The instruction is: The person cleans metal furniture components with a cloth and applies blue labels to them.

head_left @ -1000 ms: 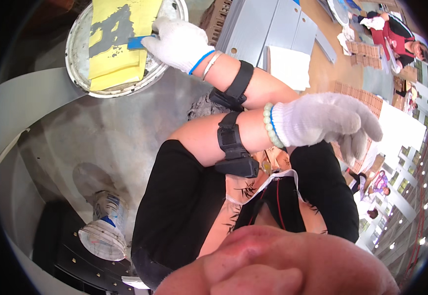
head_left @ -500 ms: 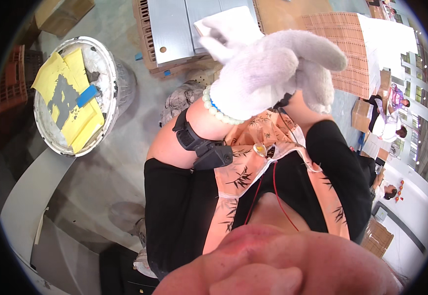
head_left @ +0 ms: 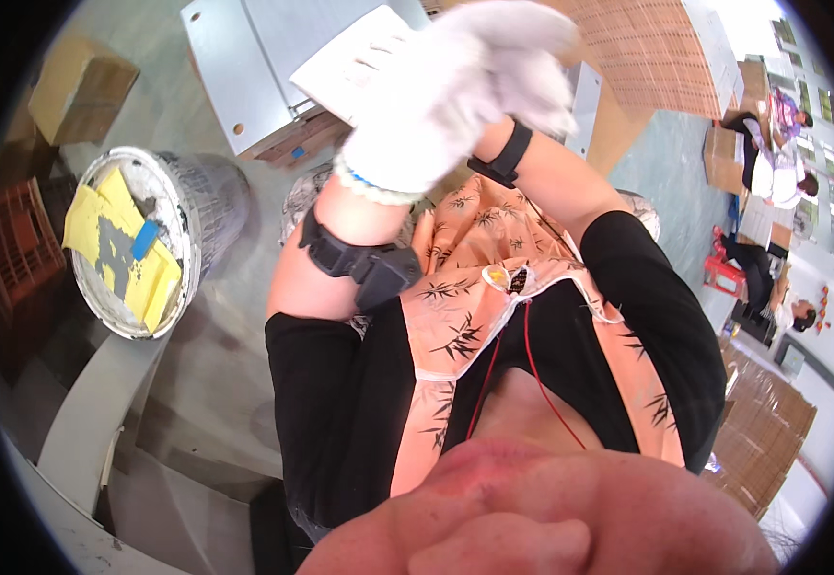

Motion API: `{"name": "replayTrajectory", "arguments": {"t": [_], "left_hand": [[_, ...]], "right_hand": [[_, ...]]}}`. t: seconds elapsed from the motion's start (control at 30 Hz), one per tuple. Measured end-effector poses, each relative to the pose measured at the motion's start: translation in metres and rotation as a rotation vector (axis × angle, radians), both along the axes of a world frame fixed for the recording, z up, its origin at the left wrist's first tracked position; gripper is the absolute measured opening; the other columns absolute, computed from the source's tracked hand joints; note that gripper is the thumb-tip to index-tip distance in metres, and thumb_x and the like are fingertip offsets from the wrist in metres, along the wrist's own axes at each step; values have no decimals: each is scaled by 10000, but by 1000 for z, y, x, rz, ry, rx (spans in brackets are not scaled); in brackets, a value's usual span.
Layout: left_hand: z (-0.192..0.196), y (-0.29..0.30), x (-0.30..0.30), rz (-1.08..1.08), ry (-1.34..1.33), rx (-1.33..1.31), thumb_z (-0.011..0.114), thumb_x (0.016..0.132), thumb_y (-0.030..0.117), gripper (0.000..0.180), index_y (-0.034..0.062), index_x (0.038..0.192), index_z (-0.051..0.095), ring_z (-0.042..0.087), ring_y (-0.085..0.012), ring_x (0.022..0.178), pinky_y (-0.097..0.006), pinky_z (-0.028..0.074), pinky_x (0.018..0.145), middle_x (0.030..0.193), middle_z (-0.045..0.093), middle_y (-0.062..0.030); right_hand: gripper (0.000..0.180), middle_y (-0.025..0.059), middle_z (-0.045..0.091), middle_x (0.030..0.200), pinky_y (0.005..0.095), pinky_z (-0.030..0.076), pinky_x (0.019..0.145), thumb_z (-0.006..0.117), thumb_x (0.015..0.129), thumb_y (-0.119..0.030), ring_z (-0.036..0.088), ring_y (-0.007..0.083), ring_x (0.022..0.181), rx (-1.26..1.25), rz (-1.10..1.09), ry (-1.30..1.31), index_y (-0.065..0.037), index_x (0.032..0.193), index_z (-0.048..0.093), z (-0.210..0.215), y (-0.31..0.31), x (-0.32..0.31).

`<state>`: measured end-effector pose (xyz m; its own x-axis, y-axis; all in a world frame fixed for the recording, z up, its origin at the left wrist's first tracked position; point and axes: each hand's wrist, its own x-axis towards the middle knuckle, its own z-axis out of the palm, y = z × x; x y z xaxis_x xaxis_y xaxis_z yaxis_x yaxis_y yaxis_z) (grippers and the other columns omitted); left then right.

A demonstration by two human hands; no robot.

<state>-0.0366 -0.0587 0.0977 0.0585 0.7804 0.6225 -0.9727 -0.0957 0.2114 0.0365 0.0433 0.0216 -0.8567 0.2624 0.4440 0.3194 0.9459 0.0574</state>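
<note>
Both my hands wear white knitted gloves and overlap in front of my chest, above a grey panel (head_left: 244,57). My left hand (head_left: 417,134), with a pale bead bracelet at its wrist, is wrapped over the glove of my right hand (head_left: 383,53). The right palm is hidden behind the left. Its fingertips stick out past the left hand, apart, over a flat white piece (head_left: 326,72) that looks like cloth or a pad. That piece appears to lie on the panel. Motion blurs both gloves.
To my left stands a round tub (head_left: 187,230) with yellow sheets (head_left: 115,220) and blue tape on top. A cardboard box (head_left: 81,91) and a red-brown crate (head_left: 24,240) are farther left. Stacked brown cardboard (head_left: 657,48) stands ahead right. Several people sit in the right background.
My clasped hands have moved left and a little up in the picture, and the right forearm shows more. The panel and white piece have shifted left in view; the tub sits lower.
</note>
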Motion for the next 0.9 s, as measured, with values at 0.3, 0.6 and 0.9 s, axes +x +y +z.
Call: {"name": "replayTrajectory", "arguments": {"t": [0.3, 0.6, 0.9], "left_hand": [[-26, 10, -92, 575, -12, -367, 682, 940, 299, 352, 60, 1195, 640, 597, -187, 876, -385, 497, 834, 947, 643, -63], [-133, 71, -6, 714, 2170, -586, 569, 913, 409, 550, 109, 1374, 603, 611, -378, 1212, -430, 468, 1046, 1264, 670, -216], [-145, 103, -3, 1052, 2464, -899, 625, 887, 296, 383, 98, 1213, 588, 684, -402, 1067, -494, 537, 927, 1129, 712, -216]], "right_hand": [[312, 109, 750, 1049, 307, 564, 798, 635, 990, -228, 705, 155, 874, -951, -511, 339, -18, 1214, 690, 47, 20, 113], [256, 67, 731, 1054, 278, 565, 820, 649, 976, -144, 685, 127, 920, -1570, -651, 860, 20, 1170, 677, -35, -11, 247], [277, 85, 716, 1138, 305, 574, 880, 635, 980, -104, 689, 149, 1003, -1838, -535, 1067, 27, 1224, 652, -40, -32, 252]]}}
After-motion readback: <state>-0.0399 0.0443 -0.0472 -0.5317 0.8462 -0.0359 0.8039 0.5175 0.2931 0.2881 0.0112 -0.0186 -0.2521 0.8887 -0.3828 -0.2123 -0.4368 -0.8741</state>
